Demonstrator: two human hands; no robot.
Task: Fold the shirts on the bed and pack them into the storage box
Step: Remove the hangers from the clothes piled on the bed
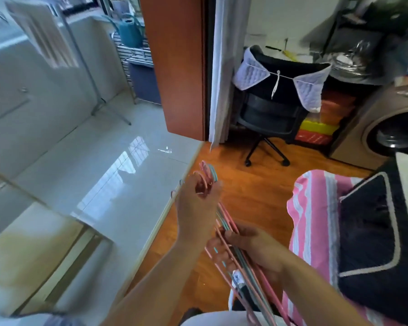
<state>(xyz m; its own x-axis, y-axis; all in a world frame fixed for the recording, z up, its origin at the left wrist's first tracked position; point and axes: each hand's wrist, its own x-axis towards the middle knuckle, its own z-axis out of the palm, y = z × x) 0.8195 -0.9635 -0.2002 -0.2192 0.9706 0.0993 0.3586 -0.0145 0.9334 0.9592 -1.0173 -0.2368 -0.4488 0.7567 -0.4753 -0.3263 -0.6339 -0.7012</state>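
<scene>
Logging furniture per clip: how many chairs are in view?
1. A black office chair stands on the wooden floor beyond the doorway, left of the washing machine. Others may be hidden out of frame.

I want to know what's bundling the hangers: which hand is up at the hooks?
The left hand, curled at the hangers' hooks; the right hand grips them lower down.

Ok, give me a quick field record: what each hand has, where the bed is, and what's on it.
left hand: grips the hook ends of the hangers
right hand: holds the same bundle lower down
hangers: pink and teal bundle, over the wood floor
bed: right side, pink striped cover
on bed: dark garment with light trim
storage box: not visible
</scene>
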